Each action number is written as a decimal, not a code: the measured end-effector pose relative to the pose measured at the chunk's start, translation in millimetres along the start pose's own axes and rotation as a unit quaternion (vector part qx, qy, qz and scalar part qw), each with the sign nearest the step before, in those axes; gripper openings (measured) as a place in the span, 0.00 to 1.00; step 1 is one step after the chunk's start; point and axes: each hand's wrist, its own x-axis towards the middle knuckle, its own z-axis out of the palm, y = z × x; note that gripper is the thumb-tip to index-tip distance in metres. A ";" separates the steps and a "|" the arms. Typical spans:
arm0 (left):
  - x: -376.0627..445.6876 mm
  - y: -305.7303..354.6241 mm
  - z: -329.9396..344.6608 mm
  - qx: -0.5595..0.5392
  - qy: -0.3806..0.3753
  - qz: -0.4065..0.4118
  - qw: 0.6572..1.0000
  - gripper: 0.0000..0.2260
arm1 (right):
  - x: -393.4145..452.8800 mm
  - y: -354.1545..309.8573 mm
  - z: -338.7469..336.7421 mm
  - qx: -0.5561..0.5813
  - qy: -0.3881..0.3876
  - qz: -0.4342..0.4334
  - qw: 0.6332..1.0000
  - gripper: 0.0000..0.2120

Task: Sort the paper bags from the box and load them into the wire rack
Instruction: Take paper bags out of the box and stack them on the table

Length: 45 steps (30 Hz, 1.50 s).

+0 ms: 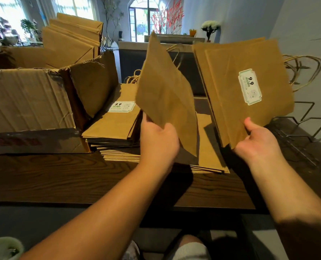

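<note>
From my remote seat, the wire rack (304, 128) lay on the table (62, 177) just right of my right hand (257, 139), which gripped labelled bags (246, 87) upright, handles rackward, while my left hand (158, 139) pinched a plain bag (165, 94).

Dark wooden table (62, 177), arched window (146, 19) beyond, pale wall (296, 25)

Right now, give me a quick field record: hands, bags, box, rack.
left hand: grips plain brown paper bag, lifted, tilted
right hand: grips brown paper bags with white label, upright, twine handles pointing right
flat bag stacks: on dark wooden table, top bag labelled
torn cardboard box: left of stacks, open
black wire rack: far right; visible slots hold no bags
</note>
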 end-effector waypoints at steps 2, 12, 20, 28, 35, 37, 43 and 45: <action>10.0 3.8 -2.0 0.059 -0.040 0.041 0.997 0.23 | 3.2 -4.0 -2.8 0.002 -0.008 -0.006 1.000 0.06; 39.4 -1.9 6.2 0.376 -0.249 0.307 0.838 0.42 | 1.8 -10.7 -7.3 0.027 -0.041 -0.039 0.998 0.07; 27.9 -52.2 17.5 0.651 -0.350 0.279 0.612 0.26 | 9.5 -6.9 -9.6 0.036 -0.054 -0.033 0.997 0.10; 31.0 -62.7 17.8 0.690 -0.336 0.261 0.585 0.29 | 18.1 3.5 -17.0 0.019 -0.076 -0.014 0.997 0.15; 12.7 -66.6 38.4 0.743 -0.299 0.292 0.522 0.28 | 22.4 11.5 -16.9 0.016 -0.075 -0.003 0.997 0.16; 6.5 -63.2 42.7 0.749 -0.297 0.310 0.505 0.28 | 22.3 11.9 -17.6 0.014 -0.077 -0.006 0.997 0.14; 2.1 -56.6 45.3 0.729 -0.298 0.278 0.550 0.29 | 22.3 11.1 -20.5 0.016 -0.078 -0.005 0.997 0.17; 7.4 -59.7 41.6 0.728 -0.303 0.240 0.566 0.31 | 20.8 11.0 -20.0 0.020 -0.082 -0.004 0.996 0.16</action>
